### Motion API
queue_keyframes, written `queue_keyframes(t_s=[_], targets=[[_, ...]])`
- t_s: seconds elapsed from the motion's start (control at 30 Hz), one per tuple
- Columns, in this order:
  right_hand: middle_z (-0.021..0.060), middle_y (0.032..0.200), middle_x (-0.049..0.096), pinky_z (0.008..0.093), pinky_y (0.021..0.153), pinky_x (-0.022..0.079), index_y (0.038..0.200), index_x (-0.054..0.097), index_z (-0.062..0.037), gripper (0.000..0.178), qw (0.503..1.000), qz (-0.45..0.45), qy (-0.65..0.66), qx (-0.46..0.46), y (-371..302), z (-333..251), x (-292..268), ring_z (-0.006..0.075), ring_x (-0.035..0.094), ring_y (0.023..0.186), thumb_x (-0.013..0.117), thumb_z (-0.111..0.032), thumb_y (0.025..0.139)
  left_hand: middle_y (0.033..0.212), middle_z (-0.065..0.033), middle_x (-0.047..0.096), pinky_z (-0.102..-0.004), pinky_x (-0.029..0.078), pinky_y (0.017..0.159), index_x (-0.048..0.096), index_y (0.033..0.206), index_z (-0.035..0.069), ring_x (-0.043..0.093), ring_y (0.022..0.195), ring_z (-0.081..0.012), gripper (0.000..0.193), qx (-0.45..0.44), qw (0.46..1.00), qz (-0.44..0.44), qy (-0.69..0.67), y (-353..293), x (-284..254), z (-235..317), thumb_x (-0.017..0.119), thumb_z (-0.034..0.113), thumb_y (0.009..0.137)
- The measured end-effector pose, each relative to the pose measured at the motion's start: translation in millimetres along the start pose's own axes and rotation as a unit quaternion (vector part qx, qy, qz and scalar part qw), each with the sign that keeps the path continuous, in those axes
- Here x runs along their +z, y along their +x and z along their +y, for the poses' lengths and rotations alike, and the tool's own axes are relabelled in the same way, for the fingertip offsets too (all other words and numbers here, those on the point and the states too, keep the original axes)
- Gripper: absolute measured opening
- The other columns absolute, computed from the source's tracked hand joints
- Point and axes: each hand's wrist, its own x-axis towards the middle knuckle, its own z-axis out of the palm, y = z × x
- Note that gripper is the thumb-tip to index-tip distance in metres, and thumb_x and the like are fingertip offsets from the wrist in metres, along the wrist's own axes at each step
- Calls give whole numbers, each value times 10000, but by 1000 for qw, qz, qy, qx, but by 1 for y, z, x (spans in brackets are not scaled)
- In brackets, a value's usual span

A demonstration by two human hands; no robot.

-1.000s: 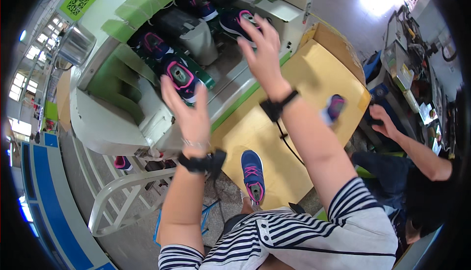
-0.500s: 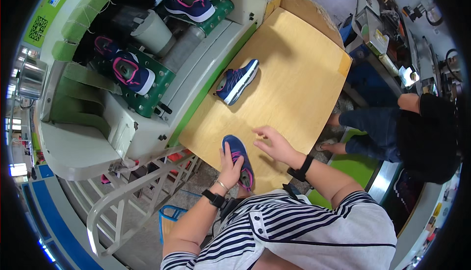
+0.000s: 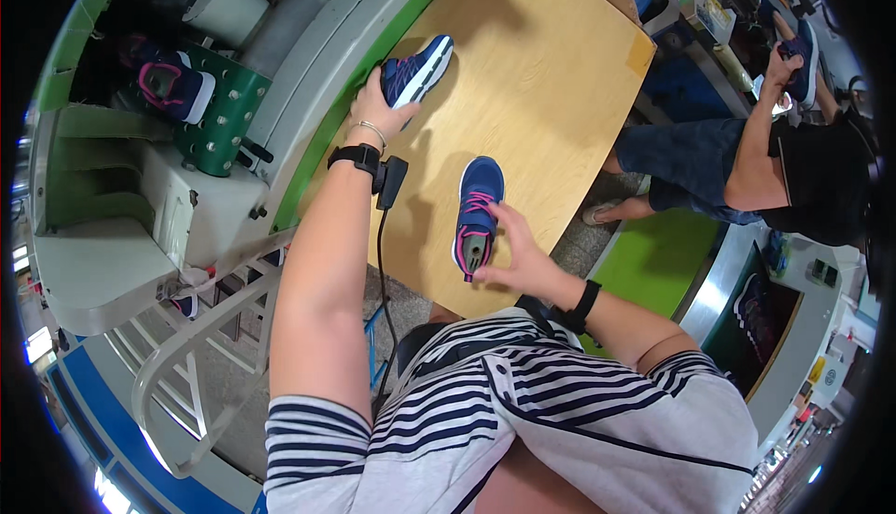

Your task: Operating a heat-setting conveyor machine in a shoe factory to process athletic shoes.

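A navy sneaker with a white sole [image 3: 431,73] lies on its side toward the far left of the wooden tabletop [image 3: 551,112]. Around its heel end are the fingers of my left hand [image 3: 381,111], closed on it. The second sneaker [image 3: 481,183], navy with pink laces and a pink collar, rests sole down nearer to me, toe pointing away. My right hand [image 3: 525,257] grips this one from the right, thumb at the heel and fingers by the laces. A grey insert shows inside its opening.
Left of the tabletop stands a white and green machine [image 3: 327,75], with another sneaker [image 3: 177,89] on its green perforated plate [image 3: 229,94]. A metal rail frame [image 3: 168,365] is at lower left. A co-worker [image 3: 747,159] at right holds a shoe [image 3: 801,58].
My left hand has left the near sneaker and reached forward to grasp the far one. My right hand has come onto the near sneaker, which now sits farther up the tabletop. The view has shifted.
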Motion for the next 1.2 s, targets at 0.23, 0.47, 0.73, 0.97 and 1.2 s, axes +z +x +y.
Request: queue_keyframes(t_s=[0.23, 0.47, 0.73, 0.97, 1.2], targets=[[377, 1542, 204, 475, 1168, 306, 1535, 264, -70, 979, 998, 47, 20, 41, -9, 1, 5, 506, 284, 1431, 826, -341, 781, 1303, -213, 477, -480, 445, 995, 395, 1458, 110, 517, 1168, -416, 923, 122, 972, 84, 184, -96, 3, 16, 862, 256, 675], [388, 1546, 181, 474, 1181, 278, 1533, 253, -68, 971, 994, 106, 23, 34, -4, 1, 29, 507, 244, 1448, 820, -315, 785, 1366, -245, 423, -498, 343, 1091, 299, 1501, 9, 422, 1284, -406, 1067, 114, 993, -8, -21, -169, -16, 9, 885, 338, 671], [361, 1528, 244, 453, 1178, 288, 1498, 292, -61, 839, 978, 206, 20, 35, 11, 8, 60, 483, 291, 1431, 726, -124, 784, 1410, -256, 397, -446, 316, 1146, 316, 1449, -9, 382, 1339, -384, 907, 47, 976, -88, -193, -149, 46, 2, 817, 256, 740], [281, 1495, 377, 416, 1163, 330, 1455, 379, -35, 689, 972, 232, 46, 9, -19, 13, 58, 423, 388, 1397, 631, 4, 815, 1378, -288, 342, -438, 349, 1117, 287, 1432, -4, 373, 1293, -419, 960, 38, 968, -229, -99, -237, 24, 11, 852, 332, 732], [273, 1488, 384, 431, 1173, 312, 1507, 304, -36, 766, 958, 283, -12, -46, -25, 19, 76, 406, 363, 1413, 680, -42, 839, 1497, -326, 237, -440, 275, 1173, 111, 1546, 21, 257, 1423, -417, 1125, 41, 931, -298, -207, -247, 14, -31, 834, 419, 781]])
